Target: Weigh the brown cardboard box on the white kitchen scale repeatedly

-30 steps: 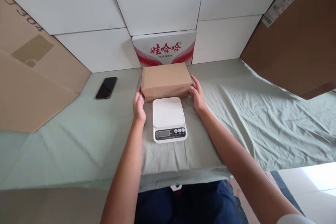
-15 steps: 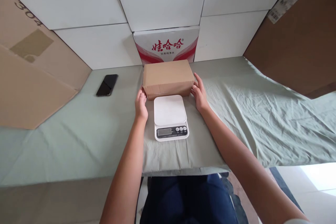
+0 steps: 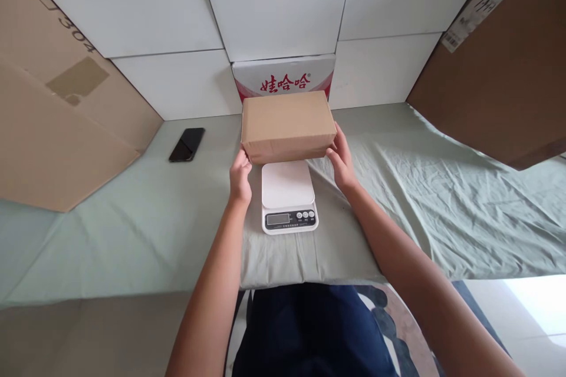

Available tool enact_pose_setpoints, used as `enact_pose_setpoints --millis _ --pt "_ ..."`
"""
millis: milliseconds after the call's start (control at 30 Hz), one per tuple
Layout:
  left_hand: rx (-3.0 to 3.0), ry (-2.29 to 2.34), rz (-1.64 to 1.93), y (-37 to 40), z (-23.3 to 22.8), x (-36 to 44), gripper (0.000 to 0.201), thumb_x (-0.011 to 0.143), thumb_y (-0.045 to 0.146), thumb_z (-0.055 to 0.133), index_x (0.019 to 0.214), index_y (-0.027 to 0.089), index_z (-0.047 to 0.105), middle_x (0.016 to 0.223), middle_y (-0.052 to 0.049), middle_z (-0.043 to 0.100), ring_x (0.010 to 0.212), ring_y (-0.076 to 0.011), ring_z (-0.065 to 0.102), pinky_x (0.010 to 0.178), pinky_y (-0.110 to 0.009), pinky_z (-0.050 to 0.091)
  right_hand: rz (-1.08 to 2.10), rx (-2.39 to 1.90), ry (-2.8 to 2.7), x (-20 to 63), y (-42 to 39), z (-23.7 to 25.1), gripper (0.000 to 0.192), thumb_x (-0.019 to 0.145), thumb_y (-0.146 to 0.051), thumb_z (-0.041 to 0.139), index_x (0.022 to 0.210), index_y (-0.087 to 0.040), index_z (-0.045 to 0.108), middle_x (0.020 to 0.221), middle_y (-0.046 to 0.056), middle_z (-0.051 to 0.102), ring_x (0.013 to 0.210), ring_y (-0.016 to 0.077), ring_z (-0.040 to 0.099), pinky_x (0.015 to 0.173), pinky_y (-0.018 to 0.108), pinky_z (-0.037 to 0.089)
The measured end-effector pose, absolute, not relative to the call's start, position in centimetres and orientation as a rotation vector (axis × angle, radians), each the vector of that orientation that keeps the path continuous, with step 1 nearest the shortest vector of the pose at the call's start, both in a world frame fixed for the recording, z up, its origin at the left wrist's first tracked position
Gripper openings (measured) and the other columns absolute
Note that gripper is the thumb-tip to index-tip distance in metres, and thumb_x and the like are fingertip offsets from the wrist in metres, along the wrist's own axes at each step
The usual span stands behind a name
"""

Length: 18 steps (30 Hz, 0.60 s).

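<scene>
A plain brown cardboard box (image 3: 287, 123) is held between my two hands, lifted a little off the cloth. My left hand (image 3: 240, 177) grips its lower left end and my right hand (image 3: 341, 160) presses its lower right end. Just in front of the box sits a white kitchen scale (image 3: 288, 195) with a dark display and three buttons; its platform is bare. The box hangs above the scale's far edge.
A green cloth (image 3: 420, 200) covers the table. A black phone (image 3: 187, 144) lies at the back left. A red and white carton (image 3: 283, 78) stands behind the box. Large cardboard sheets lean at the left (image 3: 57, 118) and right (image 3: 499, 82).
The box has risen off the cloth and come slightly toward me, with both hands still on its ends. It now covers more of the red and white carton behind it.
</scene>
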<state>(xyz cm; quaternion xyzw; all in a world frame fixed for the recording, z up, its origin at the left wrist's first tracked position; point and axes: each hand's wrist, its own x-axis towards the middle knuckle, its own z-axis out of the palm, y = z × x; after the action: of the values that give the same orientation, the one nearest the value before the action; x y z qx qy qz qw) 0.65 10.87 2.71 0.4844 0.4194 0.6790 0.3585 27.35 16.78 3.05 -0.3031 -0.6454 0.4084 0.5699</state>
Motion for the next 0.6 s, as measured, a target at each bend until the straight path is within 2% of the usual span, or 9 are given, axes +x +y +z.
enact_pose_setpoints --millis 167,233,333,433,600 --pt "1.265 1.104 1.898 6.1 3.0 0.7 0.070 0.082 0.044 0.067 0.148 0.020 0.066 0.156 -0.011 0.063 0.157 -0.0365 0.044 0.131 -0.047 0.033 0.841 -0.669 -1.605 28.0 12.9 3.4 0.083 0.094 -0.070 0.062 0.165 -0.045 0.028 0.179 -0.002 0.029 0.165 0.0344 0.032 0.134 0.060 0.034" --pt "1.263 1.136 1.914 3.7 2.5 0.8 0.072 0.085 0.052 0.066 0.149 0.020 0.065 0.158 -0.012 0.061 0.158 -0.0379 0.042 0.131 -0.049 0.034 0.803 -0.667 -1.627 28.3 11.1 2.8 0.079 0.095 -0.066 0.063 0.164 -0.046 0.031 0.176 -0.001 0.033 0.164 0.0351 0.032 0.133 0.062 0.035" --pt "1.267 1.143 1.896 0.7 1.9 1.1 0.074 0.089 0.062 0.063 0.150 0.021 0.063 0.158 -0.014 0.060 0.157 -0.0392 0.043 0.128 -0.051 0.037 0.777 -0.680 -1.602 28.7 9.0 1.8 0.070 0.096 -0.062 0.061 0.160 -0.046 0.038 0.166 0.003 0.045 0.157 0.0360 0.042 0.125 0.064 0.044" --pt "1.256 1.121 1.887 -0.7 1.6 1.4 0.073 0.091 0.064 0.062 0.152 0.023 0.062 0.158 -0.015 0.060 0.156 -0.0390 0.045 0.126 -0.052 0.040 0.775 -0.701 -1.585 29.0 8.1 1.4 0.065 0.095 -0.062 0.060 0.156 -0.048 0.042 0.159 0.004 0.052 0.149 0.0361 0.049 0.117 0.063 0.050" --pt "1.255 1.164 1.812 -0.8 1.7 1.6 0.073 0.093 0.062 0.061 0.154 0.022 0.060 0.157 -0.016 0.061 0.156 -0.0383 0.046 0.126 -0.051 0.041 0.829 -0.710 -1.511 29.1 8.0 1.4 0.057 0.094 -0.061 0.058 0.149 -0.047 0.049 0.145 0.005 0.059 0.135 0.0358 0.058 0.111 0.063 0.052"
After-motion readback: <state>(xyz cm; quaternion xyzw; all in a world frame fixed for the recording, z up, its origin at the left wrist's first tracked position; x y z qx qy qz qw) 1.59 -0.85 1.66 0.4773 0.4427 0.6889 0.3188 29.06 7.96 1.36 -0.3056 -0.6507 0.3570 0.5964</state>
